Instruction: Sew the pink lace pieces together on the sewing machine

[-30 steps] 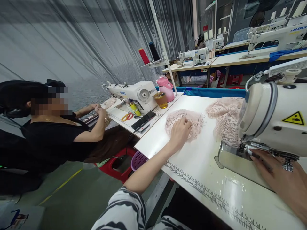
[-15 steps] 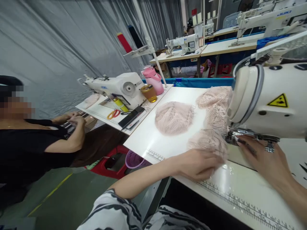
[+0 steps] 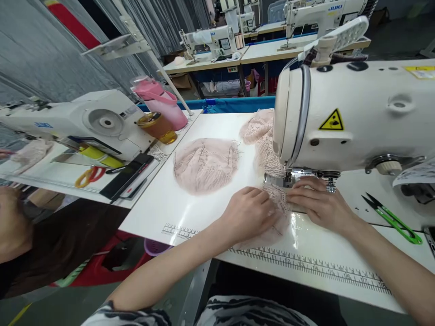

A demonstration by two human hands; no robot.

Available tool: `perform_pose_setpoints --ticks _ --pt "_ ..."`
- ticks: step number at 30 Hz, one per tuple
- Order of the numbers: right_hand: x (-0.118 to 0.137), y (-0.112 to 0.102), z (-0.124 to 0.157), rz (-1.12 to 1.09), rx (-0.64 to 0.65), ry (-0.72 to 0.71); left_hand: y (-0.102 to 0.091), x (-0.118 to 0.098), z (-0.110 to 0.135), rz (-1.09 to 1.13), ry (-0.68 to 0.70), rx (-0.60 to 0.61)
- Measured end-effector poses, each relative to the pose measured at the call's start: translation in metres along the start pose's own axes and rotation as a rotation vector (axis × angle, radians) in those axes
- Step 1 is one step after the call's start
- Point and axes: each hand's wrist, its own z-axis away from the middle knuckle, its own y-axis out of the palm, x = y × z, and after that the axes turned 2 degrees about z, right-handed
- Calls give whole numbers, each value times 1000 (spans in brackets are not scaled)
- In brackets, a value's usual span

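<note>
My left hand is closed on the edge of a pale pink lace piece, which lies on the white table in front of the sewing machine. The top of this piece reaches the presser foot; whether the foot is down on it I cannot tell. My right hand lies by the foot, fingers stretched out, their tips at the lace edge and partly hidden by the machine head. Another pink lace piece lies flat to the left. More pink lace is bunched behind the needle area.
Green thread snips lie at the right. A ruler strip runs along the table's front edge. At left are a second sewing machine, orange-and-red-handled scissors, an amber cup, a pink jug and a co-worker's arm.
My view has turned right. My left hand has brought the lace piece nearer the front of the presser foot. My right hand has shifted from beside the foot to the lace edge.
</note>
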Motion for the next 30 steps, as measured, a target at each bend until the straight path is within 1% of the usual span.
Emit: perform_pose_setpoints --ticks 3,6,9,11,14,20,25,30 --pt "-2 4 2 -79 31 28 6 -1 -6 -53 -45 -37" --pt "-4 6 4 -119 18 45 16 0 -9 -66 -1 -42" --pt "-3 4 4 -39 -5 67 25 8 -13 -65 91 -18" --pt "-3 3 2 42 -15 83 28 16 -19 -50 120 -10" --pt "-3 3 1 87 -10 115 31 26 -28 -12 146 -16" --pt "-2 4 -1 58 14 203 34 39 -36 45 152 -50" --pt "-1 2 -6 36 -7 190 34 46 -38 79 171 -36" --pt "-1 3 -5 74 -24 161 35 46 -36 67 182 -36"
